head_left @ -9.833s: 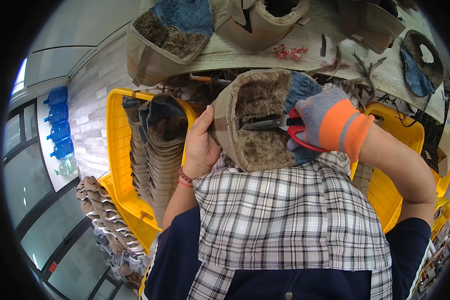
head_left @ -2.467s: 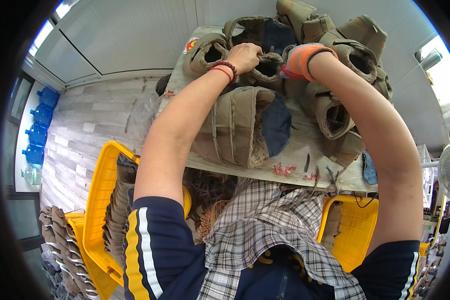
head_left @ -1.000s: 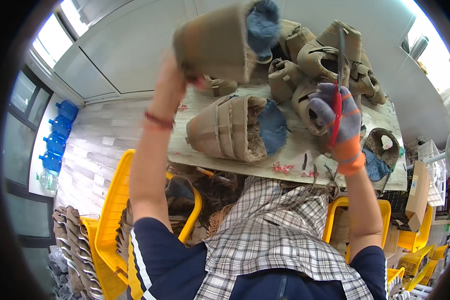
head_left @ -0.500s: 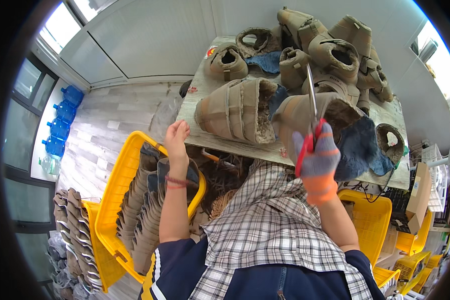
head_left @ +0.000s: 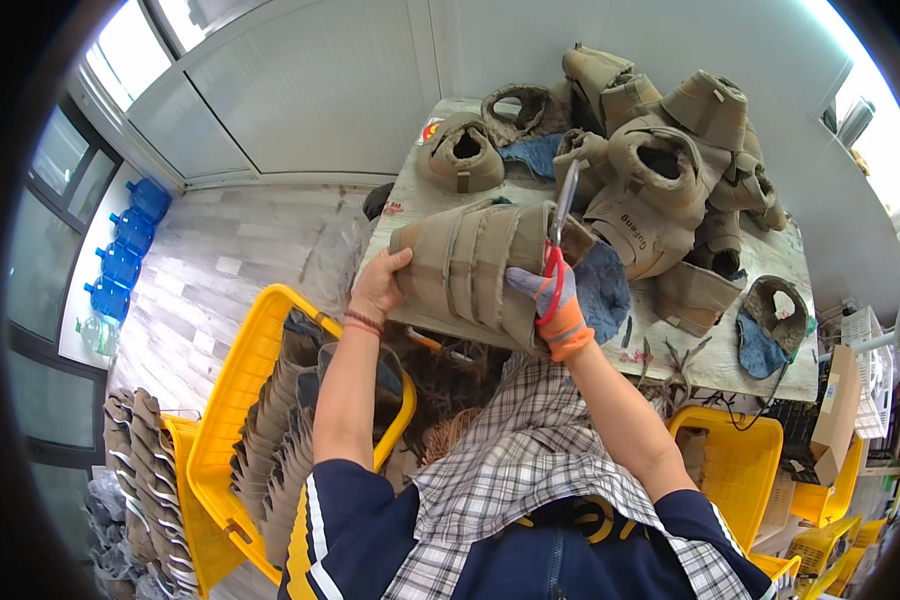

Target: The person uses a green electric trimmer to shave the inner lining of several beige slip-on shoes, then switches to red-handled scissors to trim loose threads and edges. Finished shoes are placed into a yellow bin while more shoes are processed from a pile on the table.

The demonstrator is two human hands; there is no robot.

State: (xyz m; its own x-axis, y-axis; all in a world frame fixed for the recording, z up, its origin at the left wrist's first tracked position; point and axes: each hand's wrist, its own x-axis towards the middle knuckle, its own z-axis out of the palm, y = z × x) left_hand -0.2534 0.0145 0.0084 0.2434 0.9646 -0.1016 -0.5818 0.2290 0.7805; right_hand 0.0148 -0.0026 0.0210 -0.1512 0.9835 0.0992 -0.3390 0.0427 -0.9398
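A row of brown shoe uppers (head_left: 470,265), fitted one into another, lies on its side at the table's front edge. My bare left hand (head_left: 378,285) grips its left end, thumb on top. At the right end is my right hand (head_left: 552,305), in a grey and orange glove, closed on scissors (head_left: 555,258) with red handles; their blades point up and away. The gloved fingers press against the rim of the last upper. Blue fleece lining (head_left: 602,290) spills out beside that hand. Part of the right hand's grip is hidden.
A heap of brown uppers (head_left: 660,165) covers the back right of the table (head_left: 620,355). Single uppers (head_left: 462,150) lie around it. Below left stands a yellow basket (head_left: 205,455) packed with stacked uppers. Another yellow basket (head_left: 760,450) is at the right. Blue water bottles (head_left: 120,262) line the far left.
My right hand has moved left with the scissors, bringing the upper beside it against the row's right end. My raised left hand has come down and taken hold of the row's left end.
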